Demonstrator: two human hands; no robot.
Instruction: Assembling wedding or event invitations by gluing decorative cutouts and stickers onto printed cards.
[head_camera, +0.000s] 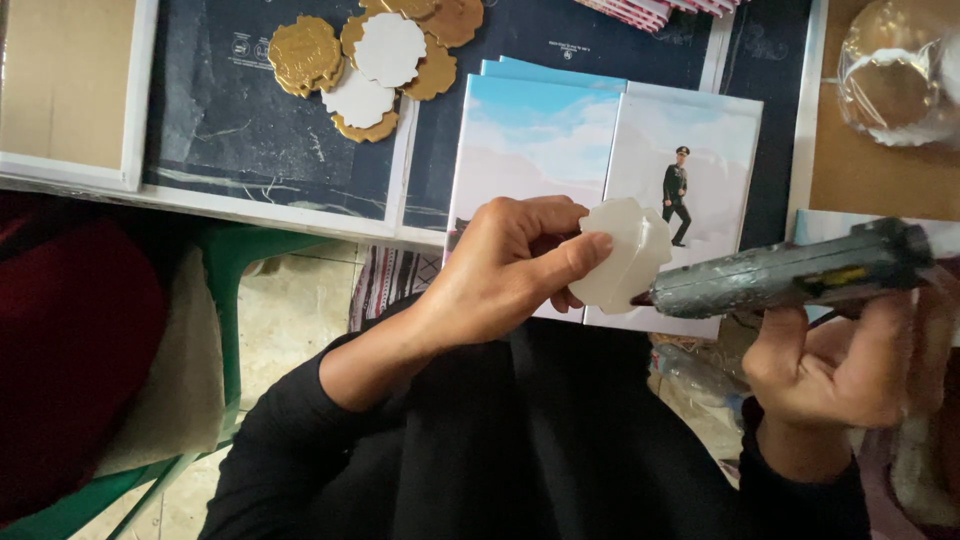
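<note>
The left hand (505, 268) is pinched shut on a white scalloped disc (622, 254), thumb across its face, holding it up at the middle of the scene; the right hand (850, 365), at four o'clock from the disc, is wrapped tight around a grey glue gun (790, 275), whose nozzle touches the disc's lower edge; behind them lie printed cards (600, 140) showing sky and a uniformed figure; at eleven o'clock sits a heap of gold and white discs (370, 55) on a dark mat (230, 130).
</note>
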